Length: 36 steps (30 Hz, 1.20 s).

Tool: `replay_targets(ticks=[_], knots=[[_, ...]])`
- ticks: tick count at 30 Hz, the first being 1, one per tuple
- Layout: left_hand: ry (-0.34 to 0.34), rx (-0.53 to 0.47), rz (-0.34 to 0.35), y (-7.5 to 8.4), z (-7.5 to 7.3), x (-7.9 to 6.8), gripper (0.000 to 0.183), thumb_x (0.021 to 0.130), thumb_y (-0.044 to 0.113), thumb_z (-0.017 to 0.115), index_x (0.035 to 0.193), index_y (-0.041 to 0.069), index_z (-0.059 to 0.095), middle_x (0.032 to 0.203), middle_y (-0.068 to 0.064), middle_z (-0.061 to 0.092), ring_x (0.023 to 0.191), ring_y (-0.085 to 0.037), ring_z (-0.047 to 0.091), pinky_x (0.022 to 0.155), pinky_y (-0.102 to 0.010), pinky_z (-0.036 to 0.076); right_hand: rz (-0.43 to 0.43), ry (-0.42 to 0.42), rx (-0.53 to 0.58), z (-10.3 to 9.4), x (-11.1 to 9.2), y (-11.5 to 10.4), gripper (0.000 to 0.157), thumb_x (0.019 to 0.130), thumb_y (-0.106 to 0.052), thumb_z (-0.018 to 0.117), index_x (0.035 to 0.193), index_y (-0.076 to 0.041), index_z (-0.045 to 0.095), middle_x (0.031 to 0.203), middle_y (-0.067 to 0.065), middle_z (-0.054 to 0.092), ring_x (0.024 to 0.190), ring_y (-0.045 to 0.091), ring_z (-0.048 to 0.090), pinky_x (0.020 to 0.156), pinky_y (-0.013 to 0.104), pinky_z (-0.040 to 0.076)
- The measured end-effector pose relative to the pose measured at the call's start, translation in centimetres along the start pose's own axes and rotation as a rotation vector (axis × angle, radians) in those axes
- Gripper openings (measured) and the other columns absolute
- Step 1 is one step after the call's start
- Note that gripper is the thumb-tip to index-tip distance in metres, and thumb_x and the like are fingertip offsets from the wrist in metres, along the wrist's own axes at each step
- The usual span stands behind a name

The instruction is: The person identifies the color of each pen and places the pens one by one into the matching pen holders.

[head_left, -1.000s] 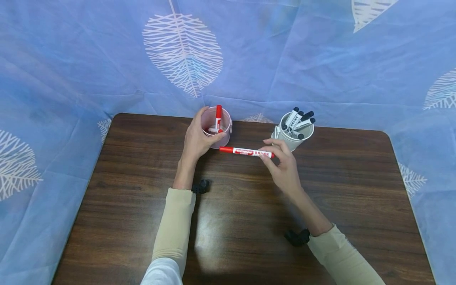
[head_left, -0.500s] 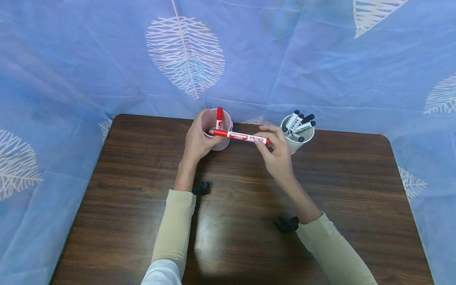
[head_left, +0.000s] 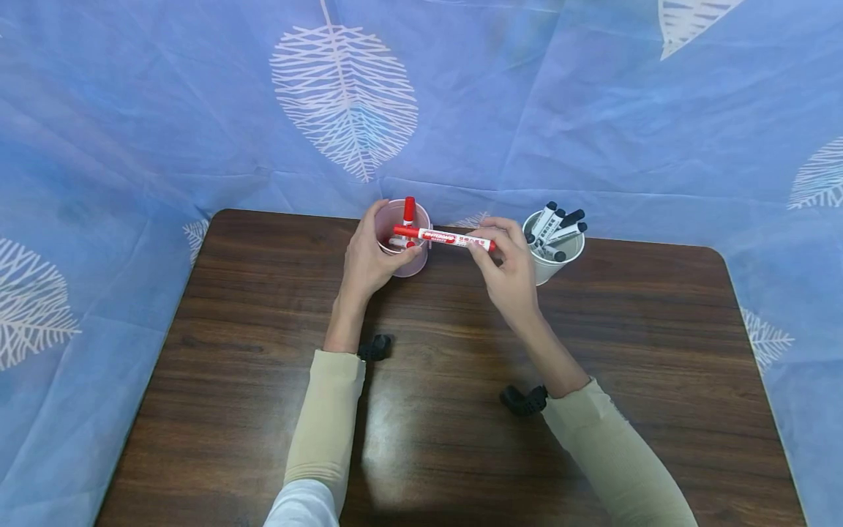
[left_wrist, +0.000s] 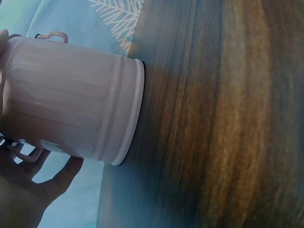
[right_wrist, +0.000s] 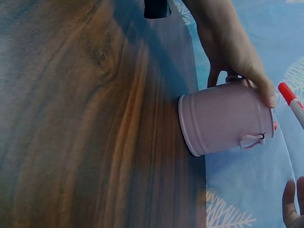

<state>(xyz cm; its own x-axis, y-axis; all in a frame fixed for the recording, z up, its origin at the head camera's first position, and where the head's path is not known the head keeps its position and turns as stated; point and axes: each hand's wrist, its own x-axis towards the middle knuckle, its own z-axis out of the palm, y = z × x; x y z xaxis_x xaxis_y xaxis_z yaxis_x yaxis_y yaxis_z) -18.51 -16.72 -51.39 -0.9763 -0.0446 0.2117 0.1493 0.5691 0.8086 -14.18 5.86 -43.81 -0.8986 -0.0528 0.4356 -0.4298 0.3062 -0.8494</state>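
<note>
My left hand point(head_left: 369, 256) grips a small pink bucket point(head_left: 411, 268) at the table's far edge, with the thumb at its near rim. In the right wrist view the bucket point(right_wrist: 228, 118) stands upright on the table. One red-capped marker point(head_left: 410, 209) sticks up from it, and another lies lower inside, partly hidden. My right hand point(head_left: 512, 274) pinches a red whiteboard marker point(head_left: 448, 236) by its right end. The marker is roughly level, its red cap over the bucket's mouth. In the right wrist view its capped end point(right_wrist: 286, 92) shows beside the rim.
A white bucket point(head_left: 548, 273) holding several black-capped markers point(head_left: 552, 227) stands right of my right hand, near the far edge. A blue cloth point(head_left: 474, 95) with white leaf prints hangs behind the dark wooden table point(head_left: 448, 410). A black wrist camera point(head_left: 523, 401) sits at my right wrist.
My right hand has moved away from me and slightly left, carrying the red marker from in front of the pink bucket to over its mouth. The left hand keeps its hold on the bucket.
</note>
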Motion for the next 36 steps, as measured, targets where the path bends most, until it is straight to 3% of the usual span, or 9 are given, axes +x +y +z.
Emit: replay_targets(ticks=[12,16,20,24,31,36], knots=[[-0.004,0.000,-0.007,0.0,0.0,0.0,0.094,0.074,0.049,0.083,0.150,0.019,0.038,0.143,-0.004,0.051,0.124,-0.020,0.053,0.102,-0.046,0.044,0.010,0.005,0.001,0.8,1.1,0.0,0.011,0.089,0.006,0.067,0.099,0.012,0.069,0.120,0.031,0.056,0.108,0.036,0.056,0.075,0.015,0.046],[-0.006,0.004,-0.014,0.0,0.0,0.0,0.094,0.074,0.049,0.083,0.150,0.019,0.038,0.144,-0.003,0.051,0.125,-0.020,0.052,0.103,-0.046,0.044,0.010,0.007,-0.002,1.1,1.2,1.8,0.012,0.090,0.005,0.068,0.100,0.010,0.070,0.122,0.029,0.056,0.110,0.035,0.056,0.075,0.016,0.047],[-0.003,0.007,-0.007,0.0,-0.1,0.1,0.094,0.073,0.050,0.083,0.150,0.019,0.038,0.142,-0.004,0.052,0.124,-0.020,0.053,0.102,-0.046,0.044,0.018,0.007,-0.015,1.5,1.4,3.7,0.012,0.090,0.000,0.070,0.101,0.006,0.072,0.123,0.023,0.058,0.110,0.031,0.057,0.074,0.016,0.047],[0.000,0.004,-0.001,0.0,-0.2,0.1,0.095,0.073,0.051,0.083,0.150,0.019,0.038,0.140,-0.005,0.053,0.123,-0.021,0.053,0.101,-0.048,0.045,0.033,-0.010,-0.038,1.7,1.8,3.9,0.012,0.090,-0.008,0.073,0.100,-0.002,0.074,0.124,0.012,0.059,0.107,0.023,0.058,0.075,0.020,0.048],[0.008,0.002,-0.001,-0.2,-0.2,0.1,0.095,0.073,0.052,0.083,0.150,0.019,0.038,0.140,-0.004,0.054,0.123,-0.021,0.054,0.102,-0.047,0.044,-0.022,-0.070,-0.228,2.6,2.7,3.5,0.017,0.092,-0.021,0.073,0.102,-0.008,0.075,0.127,0.006,0.057,0.097,0.018,0.059,0.075,0.030,0.045],[0.006,-0.006,0.009,-0.2,0.0,0.0,0.095,0.073,0.052,0.083,0.150,0.019,0.038,0.141,-0.003,0.053,0.123,-0.019,0.053,0.102,-0.045,0.045,-0.006,-0.088,-0.283,2.9,2.8,3.4,0.017,0.093,-0.021,0.072,0.103,-0.008,0.074,0.131,0.006,0.054,0.094,0.015,0.060,0.080,0.029,0.046]])
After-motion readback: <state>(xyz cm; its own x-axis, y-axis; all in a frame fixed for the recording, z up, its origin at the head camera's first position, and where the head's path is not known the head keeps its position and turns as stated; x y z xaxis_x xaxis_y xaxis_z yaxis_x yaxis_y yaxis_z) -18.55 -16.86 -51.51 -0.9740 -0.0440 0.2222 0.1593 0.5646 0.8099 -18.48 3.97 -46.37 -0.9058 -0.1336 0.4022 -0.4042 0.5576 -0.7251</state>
